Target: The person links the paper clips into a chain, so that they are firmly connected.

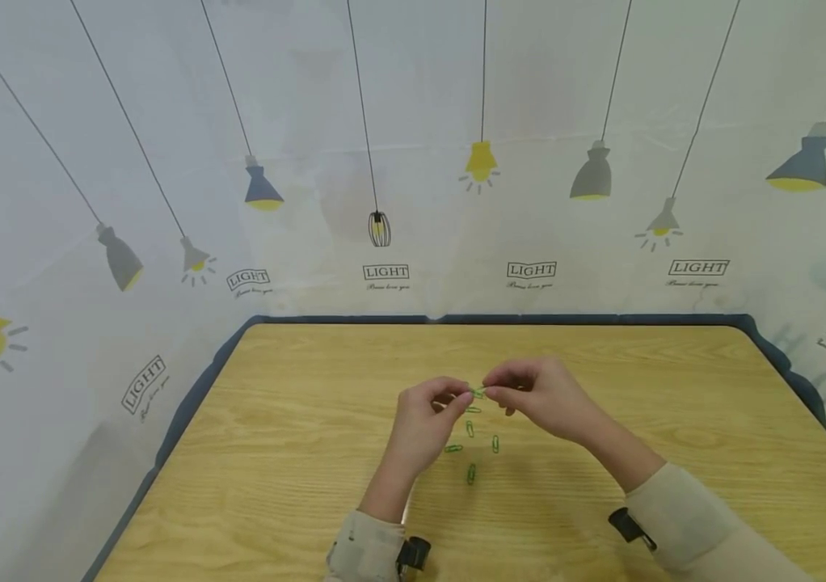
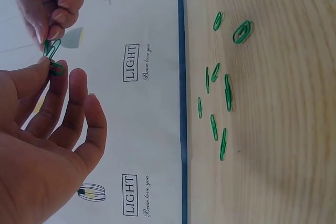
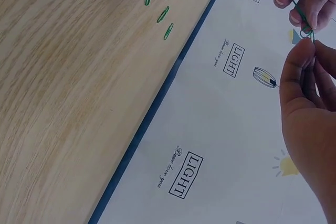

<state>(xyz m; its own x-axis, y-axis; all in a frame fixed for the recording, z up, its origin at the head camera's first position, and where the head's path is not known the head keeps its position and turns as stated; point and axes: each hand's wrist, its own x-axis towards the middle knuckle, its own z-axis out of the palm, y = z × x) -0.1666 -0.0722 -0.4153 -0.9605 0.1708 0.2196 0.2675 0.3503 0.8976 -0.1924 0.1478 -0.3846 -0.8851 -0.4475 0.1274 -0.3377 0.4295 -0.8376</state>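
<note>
Above the table, my left hand [image 1: 419, 422] pinches a green paper clip [image 2: 57, 68] between thumb and forefinger, its other fingers loosely bent. My right hand [image 1: 554, 402] meets it from the right, thumb and forefinger pinching another green paper clip [image 2: 53, 49]. The two clips touch or overlap between the fingertips; whether they are linked I cannot tell. Below the hands, several green paper clips lie scattered on the table, among them one nearest me [image 1: 471, 474], one to the right [image 1: 496, 444] and one to the left [image 1: 453, 448].
The light wood-grain table [image 1: 275, 485] has a dark blue border [image 1: 515, 319] along its back and sides. Behind it hangs a pale wall covering [image 1: 427, 97] printed with lamps and the word LIGHT. Each sleeve cuff carries a black wrist mount [image 1: 414, 553].
</note>
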